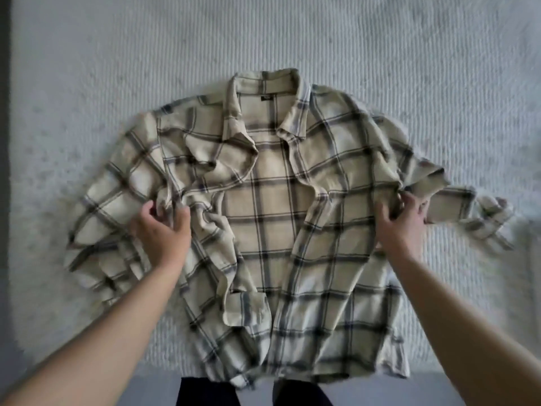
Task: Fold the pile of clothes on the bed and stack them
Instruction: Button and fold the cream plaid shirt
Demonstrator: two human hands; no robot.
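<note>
A beige plaid shirt point(272, 206) with dark checks lies spread face up on the white bed point(409, 68), collar away from me, its front open down the middle. My left hand point(162, 230) grips bunched fabric on the shirt's left front, near the crumpled left sleeve. My right hand point(402, 221) pinches a fold of cloth at the right side, where the right sleeve point(474, 218) runs out to the right. The left sleeve's cuff point(246, 309) lies folded across the lower front. The hem hangs over the near edge of the bed.
The ribbed white bed cover stretches on all sides of the shirt. A dark strip point(4, 142) runs along the left edge of the view. My dark trouser legs point(205, 391) show below the bed's near edge.
</note>
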